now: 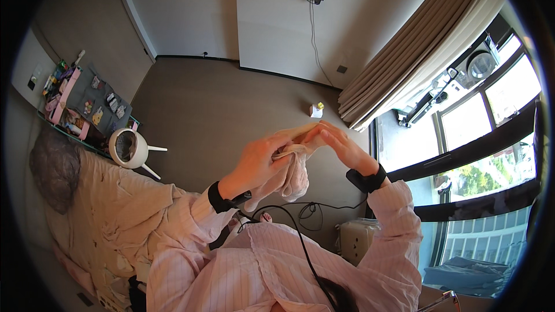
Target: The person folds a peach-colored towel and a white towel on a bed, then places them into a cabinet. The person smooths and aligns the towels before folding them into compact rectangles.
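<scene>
In front of my chest, a small pale pink fabric garment (295,177) is held up between both hands; its exact kind cannot be told. My left hand (256,161) grips the cloth at its gathered edge, and the soft lower part hangs in folds beneath the fingers. On the other side, my right hand (344,149) has its fingers bent over the upper end, with a stretch of cloth pinched under the fingertips. Black bands (375,178) circle both wrists. Part of the garment is hidden behind the fingers.
To the left is a bed with rumpled beige bedding (125,199). Beyond it stand a white round-bodied stand on legs (138,149) and a shelf unit with hanging pockets (97,104). A small white box (316,111) lies on the floor. A black cable (299,229) crosses my front.
</scene>
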Tool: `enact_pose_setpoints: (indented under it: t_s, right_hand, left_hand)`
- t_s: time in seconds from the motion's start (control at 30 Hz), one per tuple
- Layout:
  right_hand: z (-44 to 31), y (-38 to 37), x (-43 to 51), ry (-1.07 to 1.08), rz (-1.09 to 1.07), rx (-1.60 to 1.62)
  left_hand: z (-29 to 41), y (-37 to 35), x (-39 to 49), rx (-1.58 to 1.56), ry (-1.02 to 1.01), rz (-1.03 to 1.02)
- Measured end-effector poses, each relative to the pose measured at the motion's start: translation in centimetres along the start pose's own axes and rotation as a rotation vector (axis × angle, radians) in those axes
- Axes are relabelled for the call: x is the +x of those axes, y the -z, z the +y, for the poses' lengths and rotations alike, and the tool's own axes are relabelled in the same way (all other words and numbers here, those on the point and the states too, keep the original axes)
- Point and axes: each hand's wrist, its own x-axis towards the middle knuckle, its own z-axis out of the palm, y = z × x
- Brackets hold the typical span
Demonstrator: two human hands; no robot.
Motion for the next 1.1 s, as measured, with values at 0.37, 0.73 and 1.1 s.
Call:
enact_pose_setpoints:
  t_s: [0.37,0.73,1.1]
  right_hand:
    - [0.6,-1.9,-0.6,0.070,-0.045,-0.244]
    - [1.5,-1.9,-0.7,0.154,-0.094,-0.184]
    - [2.1,-2.8,-1.7,0.035,-0.087,-0.225]
  left_hand:
    - [0.1,-1.5,0.2,-0.001,0.022,-0.054]
    - [0.5,-2.4,-0.1,0.025,-0.033,-0.064]
    - [0.4,-3.0,-0.1,0.047,0.011,-0.041]
